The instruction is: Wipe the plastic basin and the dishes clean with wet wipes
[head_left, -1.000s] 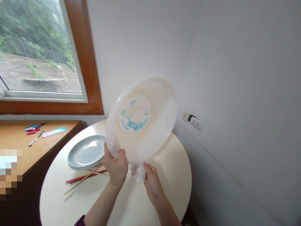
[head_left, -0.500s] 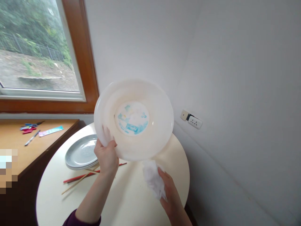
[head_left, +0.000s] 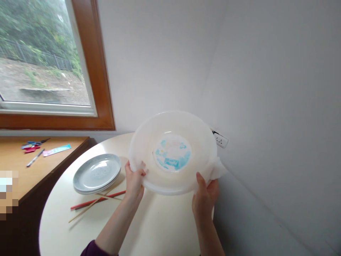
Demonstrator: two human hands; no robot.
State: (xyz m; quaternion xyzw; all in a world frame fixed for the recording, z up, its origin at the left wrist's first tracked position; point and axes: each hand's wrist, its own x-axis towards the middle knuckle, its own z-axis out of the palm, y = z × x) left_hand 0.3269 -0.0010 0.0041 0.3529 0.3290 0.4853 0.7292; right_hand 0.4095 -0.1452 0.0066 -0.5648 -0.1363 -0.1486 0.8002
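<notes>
A large white translucent plate (head_left: 173, 153) with a blue picture in its centre is held tilted above the round cream table (head_left: 80, 220). My left hand (head_left: 134, 181) grips its lower left rim, thumb on the inside. My right hand (head_left: 205, 193) grips the lower right rim, with a crumpled white tissue (head_left: 217, 170) pressed between the fingers and the plate's outside.
Stacked grey-blue plates (head_left: 97, 173) lie on the table's left, with red and wooden chopsticks (head_left: 96, 202) in front of them. A wooden desk (head_left: 21, 167) at the left carries pens and scissors. A wall socket (head_left: 221, 139) sits behind the plate; a window is at the upper left.
The plate came down and to the right. My right hand, which held the tissue free below the plate, rose and took the right rim with the tissue against it.
</notes>
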